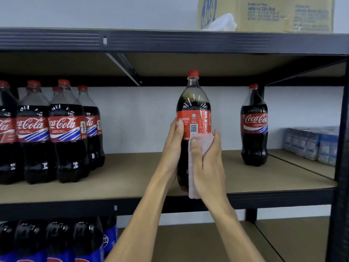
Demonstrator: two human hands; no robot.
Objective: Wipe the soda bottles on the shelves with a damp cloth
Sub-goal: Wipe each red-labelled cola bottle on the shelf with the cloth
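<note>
Mid-wipe at the stockroom rack: my left hand (172, 146) wraps the cola bottle (194, 103) at its red label, fingers curled round the far side, while my right hand (209, 159) grips the pink cloth (193, 184) and presses it against the dark lower body. The bottle is upright at the front of the middle shelf (132, 176). The hands hide its base, so I cannot tell whether it rests on the board or is lifted just clear.

Nearly full, it should handle as heavy. The plastic wall is smooth and likely to turn slick under a damp cloth, and it would give a little under a squeeze. The waist at the label looks the safest hold, with a second hand low to take the weight.

The shelf's front lip is just beside the base, so a slip would mean a drop. There is bare board on both sides. The lone bottle (254, 129) to the right and the bottle group (64, 133) to the left stand well apart from it. The shelf above (170, 41) leaves room over the cap.
</note>
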